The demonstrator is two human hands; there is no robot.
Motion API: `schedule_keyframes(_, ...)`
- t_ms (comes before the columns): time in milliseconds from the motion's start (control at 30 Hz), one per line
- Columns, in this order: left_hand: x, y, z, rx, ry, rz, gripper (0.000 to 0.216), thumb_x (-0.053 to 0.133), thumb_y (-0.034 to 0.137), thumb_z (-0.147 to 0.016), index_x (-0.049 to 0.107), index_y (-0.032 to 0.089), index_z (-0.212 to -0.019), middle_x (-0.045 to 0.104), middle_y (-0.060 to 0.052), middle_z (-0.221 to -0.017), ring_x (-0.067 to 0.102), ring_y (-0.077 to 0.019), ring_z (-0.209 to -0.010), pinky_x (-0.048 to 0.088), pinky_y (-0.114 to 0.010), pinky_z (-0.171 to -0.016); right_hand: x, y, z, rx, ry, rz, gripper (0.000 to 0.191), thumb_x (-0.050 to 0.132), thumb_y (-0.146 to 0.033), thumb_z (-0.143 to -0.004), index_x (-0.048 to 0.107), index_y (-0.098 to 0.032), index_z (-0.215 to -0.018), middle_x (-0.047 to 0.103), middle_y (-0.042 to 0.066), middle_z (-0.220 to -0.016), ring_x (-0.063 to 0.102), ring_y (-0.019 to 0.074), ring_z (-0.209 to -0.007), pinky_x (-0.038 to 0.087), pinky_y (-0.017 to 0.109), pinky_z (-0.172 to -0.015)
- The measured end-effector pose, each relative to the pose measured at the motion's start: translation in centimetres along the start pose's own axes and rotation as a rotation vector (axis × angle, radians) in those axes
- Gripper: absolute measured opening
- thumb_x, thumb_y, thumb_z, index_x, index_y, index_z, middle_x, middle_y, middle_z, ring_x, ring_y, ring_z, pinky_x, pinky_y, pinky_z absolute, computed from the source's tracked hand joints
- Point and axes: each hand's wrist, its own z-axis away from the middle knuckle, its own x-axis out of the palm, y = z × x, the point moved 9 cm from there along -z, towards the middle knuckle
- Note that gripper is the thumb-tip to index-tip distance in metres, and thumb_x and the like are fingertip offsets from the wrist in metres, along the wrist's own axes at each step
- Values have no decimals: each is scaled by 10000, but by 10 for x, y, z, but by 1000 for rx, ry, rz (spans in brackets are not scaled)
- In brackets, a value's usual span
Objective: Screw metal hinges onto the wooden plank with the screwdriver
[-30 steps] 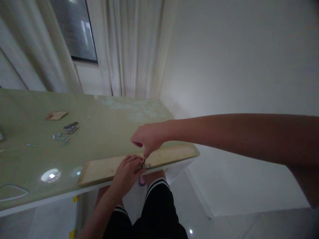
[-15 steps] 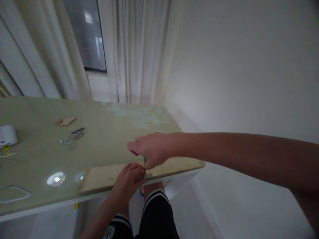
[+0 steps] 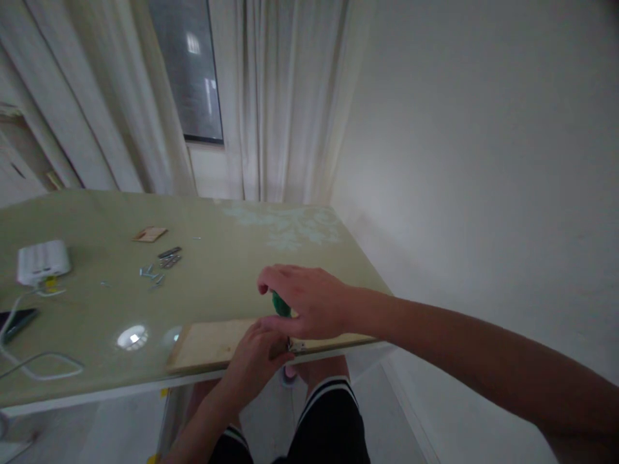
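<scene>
A pale wooden board lies along the table's front edge. On its edge sits a small metal plate, perhaps a bracket or hinge. My right hand is curled from above around a screwdriver with a green handle, its tip down at the plate. My left hand rests on the board, fingertips pinched together beside the plate at the screwdriver's lower end. What those fingers hold is hidden.
The green table carries several loose screws, several metal plates, a small wooden piece, a white box-like device with a white cable, and a dark flat object. A wall rises at the right.
My view has turned slightly left. My right hand has loosened and shifted its curl on the screwdriver, showing more of the green handle. My left hand stays at the plate.
</scene>
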Motion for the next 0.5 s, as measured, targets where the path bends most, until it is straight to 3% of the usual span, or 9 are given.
schedule_keyframes(100, -1, -1, 1, -6, 17, -3, 106, 833, 196, -777, 733, 229, -791, 767, -50, -983, 679, -290, -1035, 503, -379, -929, 1, -8, 8, -158, -19, -216, 275, 608, -197, -1015, 534, -179, -1279, 702, 105, -1252, 664, 183, -1092, 503, 294, -925)
schedule_keyframes(167, 1, -5, 2, -30, 15, -7, 95, 821, 208, -789, 731, 223, -763, 769, -57, -947, 688, -301, -1029, 511, -384, -918, 8, -5, 10, -171, 45, -253, 257, 600, -239, -1041, 565, -204, -1293, 723, 75, -1221, 680, 165, -1065, 506, 273, -912)
schedule_keyframes(267, 7, -9, 3, -32, 19, 9, 44, 797, 195, -803, 763, 223, -804, 781, -64, -974, 694, -310, -1044, 525, -403, -930, 17, 7, 16, -53, 360, -147, 309, 646, -432, -1014, 659, -224, -1243, 735, 39, -1001, 680, 169, -868, 505, 267, -760)
schedule_keyframes(367, 5, -4, 3, 41, 78, 30, 223, 805, 150, -769, 800, 248, -970, 783, -63, -1075, 684, -304, -1082, 537, -410, -961, 24, 15, 29, 55, 670, -188, 338, 610, -458, -1025, 691, -233, -1265, 689, 31, -903, 632, 148, -752, 497, 254, -691)
schedule_keyframes(433, 1, 0, 3, 85, 112, 34, 290, 804, 121, -749, 805, 261, -1003, 780, -57, -1081, 683, -295, -1078, 553, -399, -947, 27, 14, 33, 29, 711, -308, 378, 616, -413, -1025, 651, -240, -1359, 705, 63, -1041, 663, 167, -904, 535, 277, -810)
schedule_keyframes(500, -1, 3, 3, 103, 109, 38, 280, 792, 111, -760, 806, 268, -991, 776, -49, -1078, 684, -282, -1063, 560, -390, -934, 25, 11, 34, -41, 645, -447, 434, 575, -329, -1036, 574, -245, -1463, 683, 97, -1249, 653, 193, -1112, 531, 334, -971)
